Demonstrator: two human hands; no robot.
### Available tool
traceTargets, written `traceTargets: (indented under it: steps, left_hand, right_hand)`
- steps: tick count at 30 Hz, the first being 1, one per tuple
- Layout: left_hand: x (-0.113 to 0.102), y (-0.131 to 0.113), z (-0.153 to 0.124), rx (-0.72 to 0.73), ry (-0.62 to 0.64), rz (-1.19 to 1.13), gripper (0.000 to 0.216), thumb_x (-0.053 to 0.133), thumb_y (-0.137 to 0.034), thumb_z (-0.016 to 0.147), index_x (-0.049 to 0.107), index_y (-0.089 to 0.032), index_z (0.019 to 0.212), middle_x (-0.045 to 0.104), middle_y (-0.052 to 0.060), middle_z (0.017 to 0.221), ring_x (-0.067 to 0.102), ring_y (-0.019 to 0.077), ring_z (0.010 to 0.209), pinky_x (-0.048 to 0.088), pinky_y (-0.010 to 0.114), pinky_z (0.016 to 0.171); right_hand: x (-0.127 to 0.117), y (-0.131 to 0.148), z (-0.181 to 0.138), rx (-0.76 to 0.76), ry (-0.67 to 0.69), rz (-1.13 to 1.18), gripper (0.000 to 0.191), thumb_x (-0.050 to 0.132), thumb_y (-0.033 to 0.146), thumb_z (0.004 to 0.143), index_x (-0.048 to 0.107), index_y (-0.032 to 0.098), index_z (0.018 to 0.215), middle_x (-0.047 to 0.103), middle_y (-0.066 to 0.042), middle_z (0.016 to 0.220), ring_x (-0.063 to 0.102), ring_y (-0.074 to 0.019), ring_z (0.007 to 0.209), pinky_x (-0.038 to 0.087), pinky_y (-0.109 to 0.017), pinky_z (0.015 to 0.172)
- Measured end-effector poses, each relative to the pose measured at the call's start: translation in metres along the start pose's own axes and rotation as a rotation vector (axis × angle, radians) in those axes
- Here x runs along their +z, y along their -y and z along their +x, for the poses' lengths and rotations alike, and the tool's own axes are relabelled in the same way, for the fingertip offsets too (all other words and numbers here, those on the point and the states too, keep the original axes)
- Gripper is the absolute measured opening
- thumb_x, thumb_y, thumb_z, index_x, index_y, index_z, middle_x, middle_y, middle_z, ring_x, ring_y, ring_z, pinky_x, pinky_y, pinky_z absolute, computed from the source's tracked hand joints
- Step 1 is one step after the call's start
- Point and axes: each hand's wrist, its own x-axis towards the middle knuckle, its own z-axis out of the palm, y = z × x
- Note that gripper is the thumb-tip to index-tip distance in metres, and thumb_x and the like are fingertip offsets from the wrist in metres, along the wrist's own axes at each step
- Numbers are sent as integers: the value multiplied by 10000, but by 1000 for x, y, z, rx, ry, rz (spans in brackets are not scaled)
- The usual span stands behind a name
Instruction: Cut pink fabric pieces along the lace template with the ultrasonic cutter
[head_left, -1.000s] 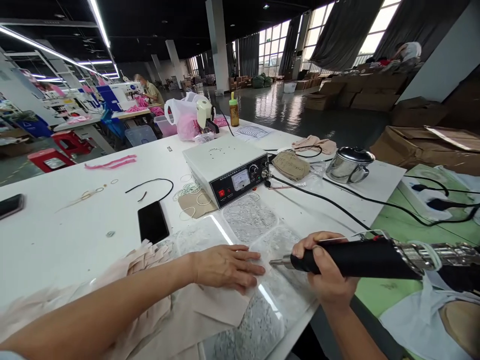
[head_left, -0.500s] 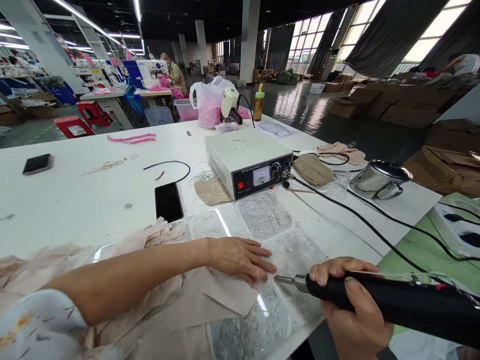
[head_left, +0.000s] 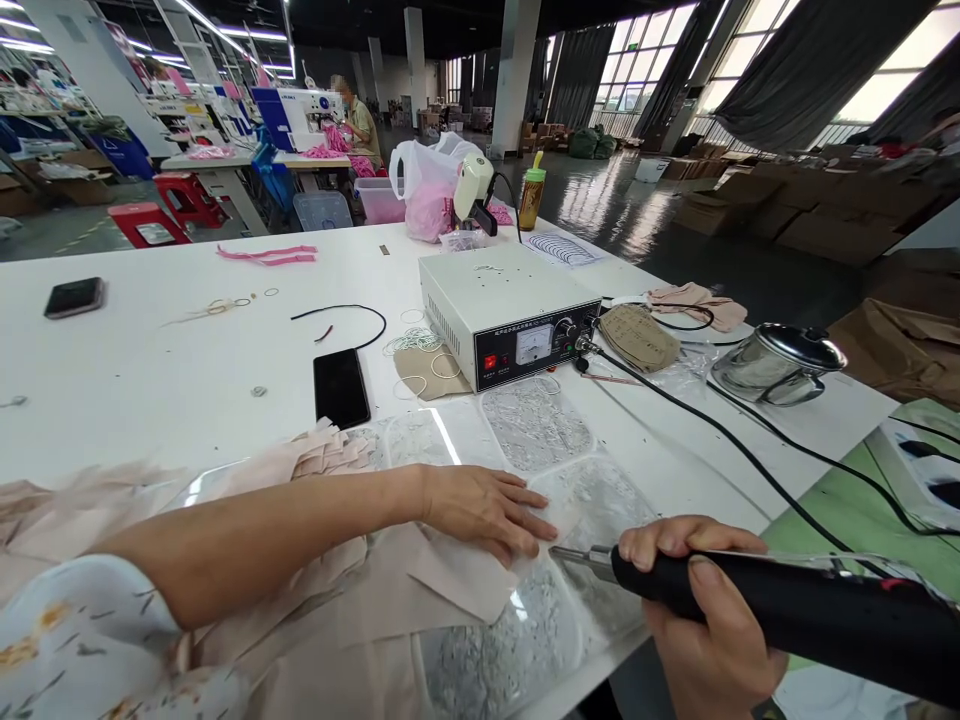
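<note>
My left hand (head_left: 480,508) lies flat, fingers spread, pressing a piece of beige fabric (head_left: 442,585) onto a clear plate (head_left: 540,430) on the white table (head_left: 150,370). My right hand (head_left: 705,620) is wrapped round a black hand-held welding tool (head_left: 787,610). Its metal tip (head_left: 570,558) rests at the fabric's edge, just right of my left fingertips. A black cable (head_left: 712,435) runs from the tool to a white control box (head_left: 510,310) with a dial meter.
More beige fabric pieces (head_left: 300,465) are piled at the left. A black phone (head_left: 341,387), rubber rings (head_left: 412,345), a steel pot (head_left: 776,362) and a pink bag (head_left: 427,200) lie on the table. Another person (head_left: 360,120) works far behind. Cardboard boxes (head_left: 750,205) stand at right.
The view has swung a little to the left and down. My right hand with the tool has come lower and closer to my left fingertips. My left hand stays flat on the fabric.
</note>
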Motion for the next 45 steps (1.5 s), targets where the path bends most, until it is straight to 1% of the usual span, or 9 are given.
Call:
traceTargets:
  steps: [4,7,11,15,23,31,36,41,45]
  left_hand:
    - [4,2,-1,27,-58,-33,104,714,-236,838,656,-276,914,577,-41,1335,422,198,1345,286,319,1153]
    - [6,2,-1,-2,-101,-105,108,715,-221,837,664,-304,885,590,-85,1311,433,171,1334,284,290,1150]
    - [6,2,0,-57,-82,-166,136,739,-213,815,668,-317,866,586,-112,1305,430,163,1333,271,277,1153]
    - [6,2,0,-35,-67,-172,153,742,-186,807,666,-299,875,582,-91,1317,404,182,1352,243,302,1167]
    - [6,2,0,-67,-80,-165,124,731,-226,822,682,-332,863,585,-133,1297,433,159,1330,283,264,1146]
    - [7,1,2,-35,-40,-99,134,737,-207,812,663,-301,873,591,-81,1312,419,192,1348,276,298,1150]
    - [7,0,1,-18,-27,-51,115,720,-231,831,661,-298,903,589,-66,1317,422,201,1346,292,307,1143]
    - [7,0,1,-10,-21,-16,123,723,-238,827,665,-287,924,582,-53,1329,429,215,1342,303,314,1143]
    - [5,0,1,-1,-3,0,112,704,-247,844,665,-262,949,571,-29,1343,434,229,1338,312,325,1140]
  right_hand:
    - [2,3,0,-13,26,-14,77,621,235,777,546,217,782,499,36,675,535,-125,500,512,-340,499]
    - [3,4,-3,15,15,-16,69,607,245,781,546,213,779,486,35,677,527,-124,498,511,-345,498]
    - [2,3,-7,36,24,-8,69,593,253,781,536,213,780,476,37,690,517,-121,498,508,-348,504]
    - [3,3,-9,51,32,-4,78,598,249,784,527,217,784,466,38,694,516,-120,507,502,-336,508]
    - [1,1,-10,42,78,-63,85,604,241,809,522,223,798,468,36,700,537,-133,530,519,-350,521]
    - [9,7,-14,71,55,-10,92,611,255,783,529,212,780,469,41,680,515,-117,486,502,-332,492]
    - [9,4,-14,90,95,-1,83,609,238,794,529,216,795,483,40,689,529,-118,505,520,-333,504]
    - [7,0,-14,67,136,-46,113,610,235,801,503,217,772,480,41,681,535,-122,513,525,-343,526]
    - [9,4,-15,82,92,-42,103,615,259,793,522,217,798,482,39,681,530,-122,511,513,-338,522]
